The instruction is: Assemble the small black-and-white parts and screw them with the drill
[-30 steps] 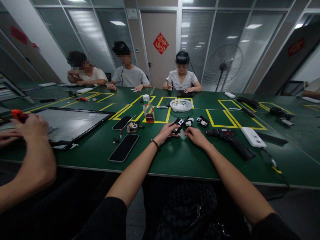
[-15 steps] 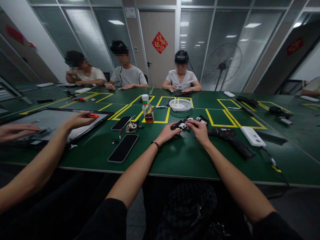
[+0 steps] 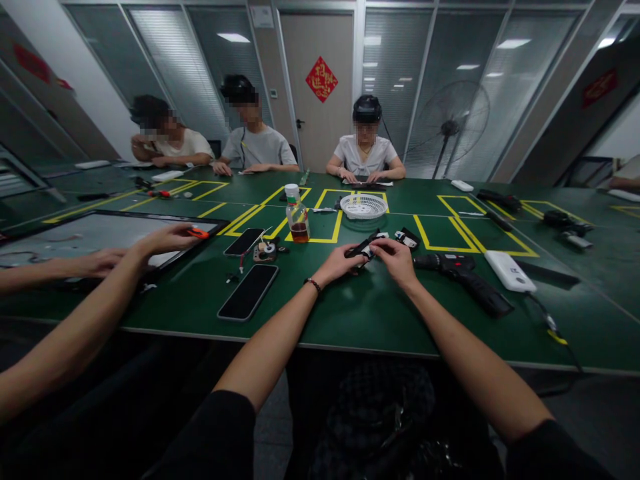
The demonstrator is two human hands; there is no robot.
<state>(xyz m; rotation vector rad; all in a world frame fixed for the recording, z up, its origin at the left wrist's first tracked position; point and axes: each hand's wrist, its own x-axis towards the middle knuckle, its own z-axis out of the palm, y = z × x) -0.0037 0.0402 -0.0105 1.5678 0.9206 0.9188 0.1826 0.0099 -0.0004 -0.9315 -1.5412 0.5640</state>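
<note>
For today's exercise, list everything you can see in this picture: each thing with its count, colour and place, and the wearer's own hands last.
table: one, green with yellow marked boxes, fills the middle.
phones: two, black, left of centre.
bottle: one, clear with brown liquid, centre.
basket: one, white, far centre.
power screwdriver: one, black, right.
white box: one, beside it.
large panel: one, black-framed, left, under a neighbour's hands.
seated people: three, across the table.
fan: one, back right.
small black part: one, held between both hands.
left hand: grips the part.
right hand: grips the part.
</note>
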